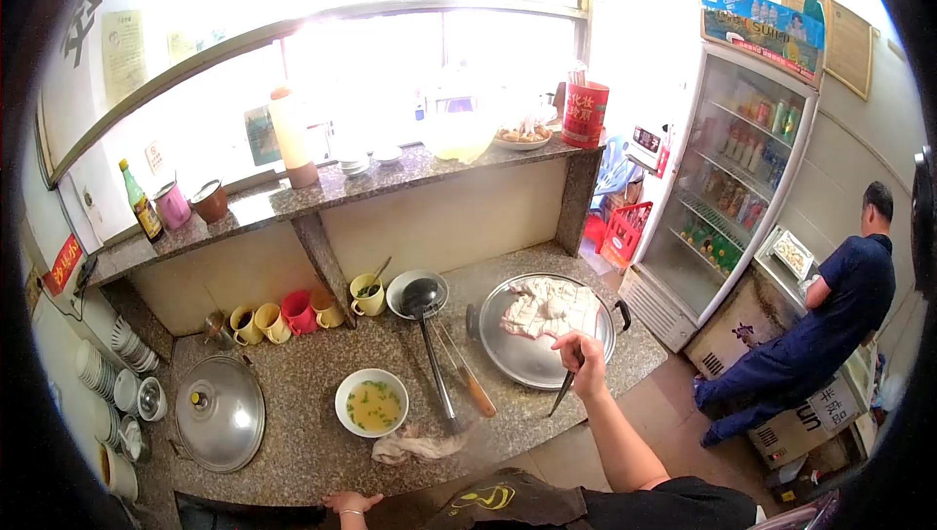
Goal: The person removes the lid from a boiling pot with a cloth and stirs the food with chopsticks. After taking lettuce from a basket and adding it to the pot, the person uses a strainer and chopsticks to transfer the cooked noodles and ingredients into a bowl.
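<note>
My right hand [583, 362] is closed round the handle of a dark, slim tool [562, 393] whose tip points down. It is just over the front edge of a round metal lid [522, 364], on which a folded whitish cloth [554, 307] lies. At the counter's front edge, my left hand [352, 502] rests with its fingers spread and nothing visible in it. Between the hands are a white bowl of yellow soup with green bits [372, 403], a crumpled cloth [420, 445], a long-handled black ladle [429, 335] and a wooden-handled utensil [476, 395].
A domed lid [221, 413] sits at the left, with stacked bowls [96, 369] beyond it. Behind stand cups [300, 311] and a white bowl [405, 286]. The raised shelf [342, 196] holds bottles and a red tin [584, 115]. A person [830, 305] stands at right by a fridge [727, 179].
</note>
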